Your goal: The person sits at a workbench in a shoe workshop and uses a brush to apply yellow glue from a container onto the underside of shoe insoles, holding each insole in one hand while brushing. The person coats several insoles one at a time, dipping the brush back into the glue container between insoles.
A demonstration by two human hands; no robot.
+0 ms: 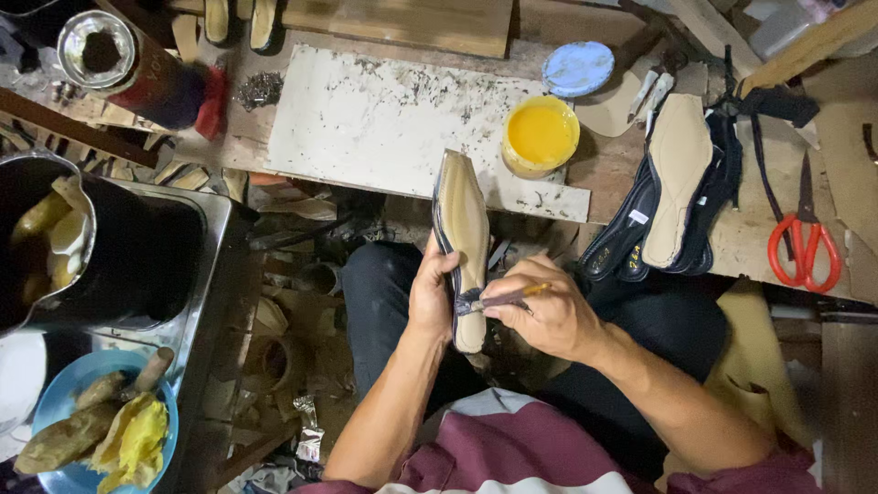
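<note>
Your left hand wraps around shoe sole, held over lap, off near edge of workbench. Sole long axis runs toward/away from you, toe up twd bench. Your right hand pinches brush; bristles touch sole's near end, brush lying crosswise. Yellow glue pot on bench just beyond toe, nearer R hand.

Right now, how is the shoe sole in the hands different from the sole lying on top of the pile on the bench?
The held sole is gripped by the left hand, while the right hand puts a brush to its edge; the pile sole lies untouched on dark shoe pieces. The held sole shows a dark rim; the pile sole looks plain tan. Both are long, tan and pointed.
</note>
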